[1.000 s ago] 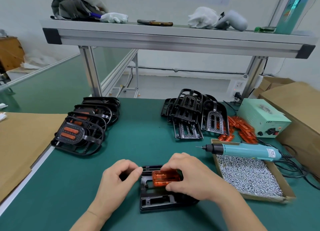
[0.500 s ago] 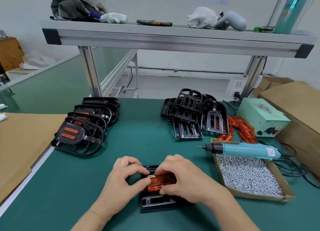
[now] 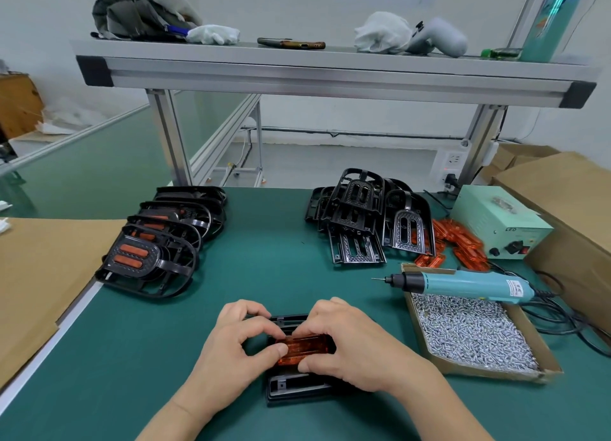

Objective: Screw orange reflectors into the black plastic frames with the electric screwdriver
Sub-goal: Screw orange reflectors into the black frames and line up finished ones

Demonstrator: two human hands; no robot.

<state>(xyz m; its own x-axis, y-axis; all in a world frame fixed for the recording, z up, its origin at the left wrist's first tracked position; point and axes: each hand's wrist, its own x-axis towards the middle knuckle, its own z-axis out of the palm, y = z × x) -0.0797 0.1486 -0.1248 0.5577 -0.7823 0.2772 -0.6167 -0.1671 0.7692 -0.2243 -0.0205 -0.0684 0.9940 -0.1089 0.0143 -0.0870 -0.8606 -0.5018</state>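
My left hand (image 3: 231, 344) has joined my right hand (image 3: 357, 341) on the orange reflector (image 3: 305, 348). Both hands' fingers (image 3: 261, 326) pinch it onto the black frame (image 3: 297, 386).

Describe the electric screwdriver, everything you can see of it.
The electric screwdriver is a slim tool with a teal plastic-looking body, a black nose and a thin metal bit pointing left. It lies on its side across the far rim of the cardboard screw tray, with its bit overhanging the green mat. A white label sits near its rear, where a black cable leaves. Nothing grips it: the left hand and right hand hold an orange reflector nearer the camera.
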